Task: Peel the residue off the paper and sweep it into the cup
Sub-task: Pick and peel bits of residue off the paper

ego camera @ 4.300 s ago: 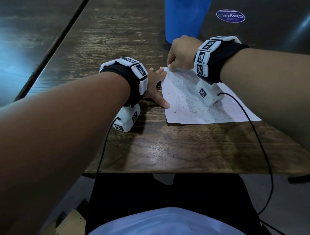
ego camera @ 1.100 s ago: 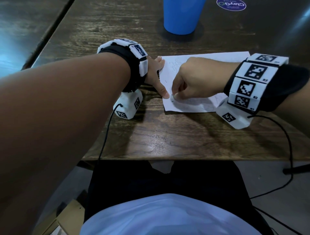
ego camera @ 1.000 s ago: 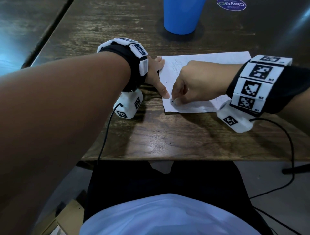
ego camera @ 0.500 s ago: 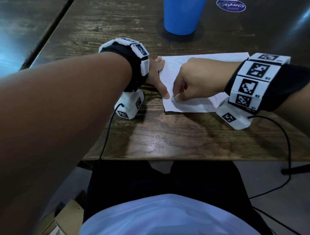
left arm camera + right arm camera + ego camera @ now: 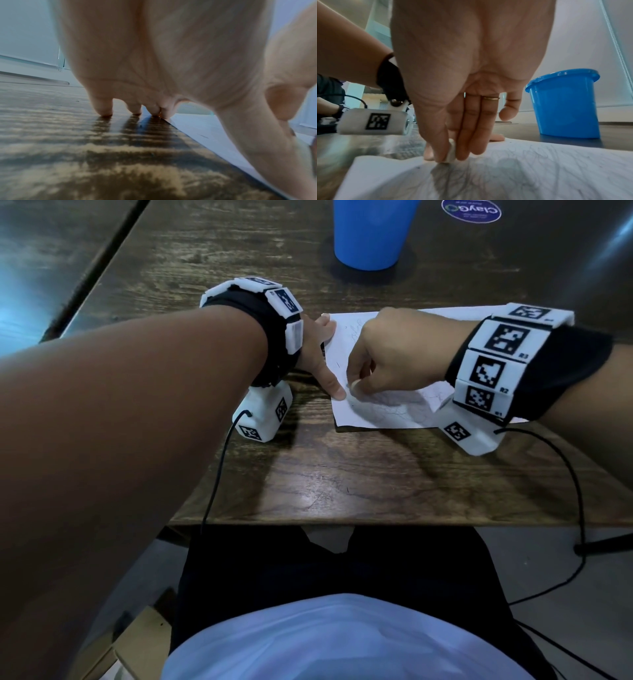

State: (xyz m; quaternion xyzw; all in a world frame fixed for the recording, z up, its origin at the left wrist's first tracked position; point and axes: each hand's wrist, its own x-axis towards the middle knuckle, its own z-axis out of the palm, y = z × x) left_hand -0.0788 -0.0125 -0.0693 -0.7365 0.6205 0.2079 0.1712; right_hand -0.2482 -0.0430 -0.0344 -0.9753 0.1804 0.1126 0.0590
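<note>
A white paper with faint pencil scribbles lies on the wooden table. My left hand presses its left edge, with the thumb on the near part and straight fingertips on the wood and the paper's far corner. My right hand pinches a small white eraser between thumb and fingers, its lower end on the paper beside my left thumb. A dark speck lies next to it. The blue cup stands upright beyond the paper, also seen as the cup in the right wrist view.
A dark flat object with a round blue sticker lies at the far right of the table. Cables hang from both wrist cameras over the table's near edge. A cardboard box sits on the floor at lower left.
My right hand came from the paper's far left corner down to its near left part, beside my left thumb. Over the last second it shifts only slightly on the spot. The left hand stays put.
</note>
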